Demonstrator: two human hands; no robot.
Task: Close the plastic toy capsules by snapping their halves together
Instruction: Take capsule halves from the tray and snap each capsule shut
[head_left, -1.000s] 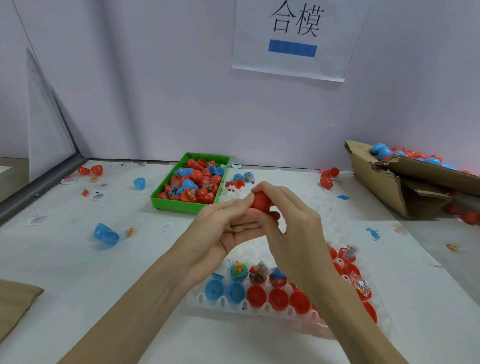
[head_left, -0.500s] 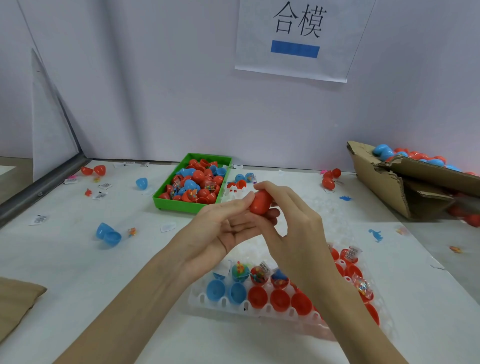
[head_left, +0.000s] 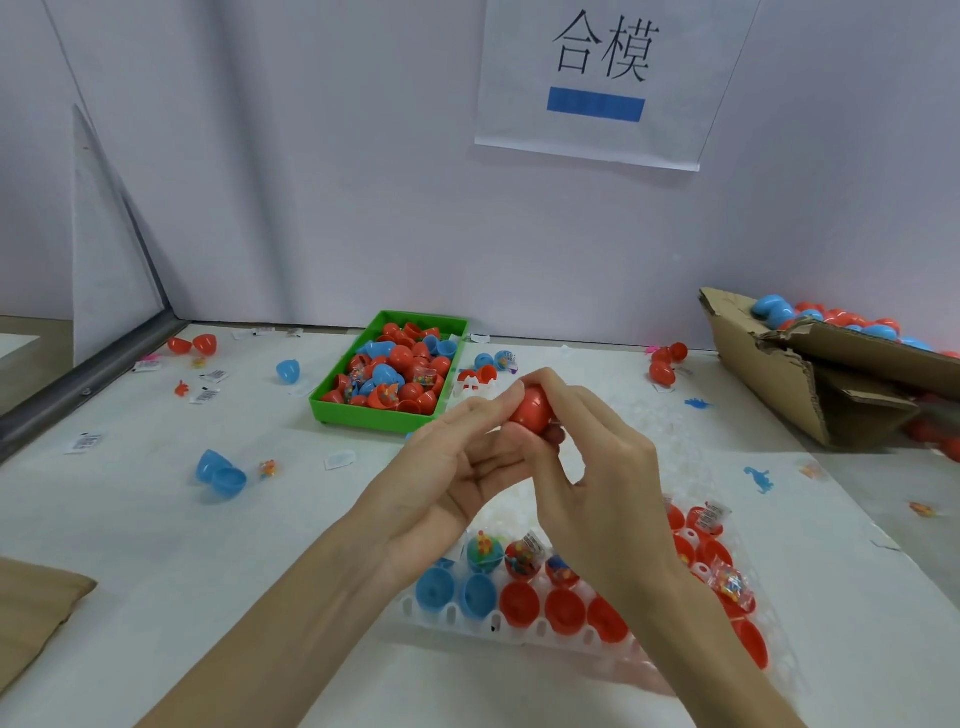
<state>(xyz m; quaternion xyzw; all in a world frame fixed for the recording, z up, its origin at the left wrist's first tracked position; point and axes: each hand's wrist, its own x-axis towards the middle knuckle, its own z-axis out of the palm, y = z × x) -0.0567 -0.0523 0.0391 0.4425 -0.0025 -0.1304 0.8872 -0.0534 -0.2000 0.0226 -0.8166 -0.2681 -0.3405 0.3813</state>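
You hold a plain red capsule (head_left: 531, 410). Your white table (head_left: 130, 519) carries a bright green tray (head_left: 332, 405) of red and blue halves, a clear white rack (head_left: 447, 616) with blue and red cups, and a brown cardboard box (head_left: 769, 384). The white sign (head_left: 597, 83) bears black characters above a blue bar.

Between the earlier pictures and now the change lies in the red capsule (head_left: 531, 410) held above the white tray (head_left: 524, 626). A second ago only a small rounded part of it showed between the fingertips; now more of its body is bared, egg-shaped and tilted, its upper end leaning toward the right hand (head_left: 597, 467). The left hand (head_left: 457, 467) has its thumb laid along the capsule's left side, and its lower fingers now press the underside. The right hand's forefinger has slid over the top end. Both hands sit very slightly higher over the tray than before.
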